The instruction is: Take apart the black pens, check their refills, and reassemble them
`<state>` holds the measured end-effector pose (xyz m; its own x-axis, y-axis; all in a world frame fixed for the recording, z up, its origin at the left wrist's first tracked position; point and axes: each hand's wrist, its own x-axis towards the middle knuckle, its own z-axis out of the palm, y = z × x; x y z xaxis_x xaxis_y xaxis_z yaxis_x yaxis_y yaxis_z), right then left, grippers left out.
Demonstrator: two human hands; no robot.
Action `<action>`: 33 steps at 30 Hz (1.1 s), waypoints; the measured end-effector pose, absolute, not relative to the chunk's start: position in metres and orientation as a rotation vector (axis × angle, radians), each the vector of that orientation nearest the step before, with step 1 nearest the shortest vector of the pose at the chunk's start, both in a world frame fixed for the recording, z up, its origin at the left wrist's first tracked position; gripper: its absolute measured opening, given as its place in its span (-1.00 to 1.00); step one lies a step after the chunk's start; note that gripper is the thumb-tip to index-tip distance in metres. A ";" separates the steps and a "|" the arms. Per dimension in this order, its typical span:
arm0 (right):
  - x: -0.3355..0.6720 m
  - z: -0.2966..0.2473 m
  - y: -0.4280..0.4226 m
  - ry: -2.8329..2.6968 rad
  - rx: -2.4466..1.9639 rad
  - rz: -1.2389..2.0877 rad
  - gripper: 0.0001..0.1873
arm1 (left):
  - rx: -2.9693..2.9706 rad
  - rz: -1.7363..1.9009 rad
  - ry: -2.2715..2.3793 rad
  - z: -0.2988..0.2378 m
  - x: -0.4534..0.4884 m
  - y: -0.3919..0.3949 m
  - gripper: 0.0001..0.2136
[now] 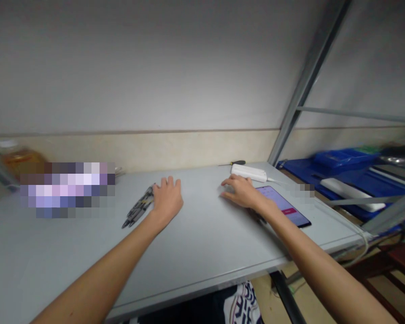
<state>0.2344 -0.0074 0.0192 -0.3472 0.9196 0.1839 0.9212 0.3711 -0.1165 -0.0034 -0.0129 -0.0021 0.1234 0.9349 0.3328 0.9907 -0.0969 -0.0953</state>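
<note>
My left hand (168, 197) rests palm down on the grey table (195, 234), fingers spread and open. Its thumb side is right by a small bundle of grey and black pens (137, 208), and whether it touches them I cannot tell. To the right, my right hand (239, 191) is over the table with its fingers bent and apart, and I see nothing in it. Under its forearm lies a tablet or large phone (292, 211) with a lit screen, partly covered by the arm. Something dark, mostly hidden, lies below that wrist.
A white power strip (248, 173) with a cable and a yellow-black screwdriver (238, 163) lie at the back by the wall. A blurred-out object (67, 186) and an amber bottle (23, 162) stand left. A metal frame (295, 105) rises right, beside a blue surface (297, 168) with items.
</note>
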 end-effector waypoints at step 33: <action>0.193 -0.009 -0.011 -2.383 -1.183 0.167 -0.86 | -2.112 -0.189 -2.068 0.007 -0.021 -0.007 -0.66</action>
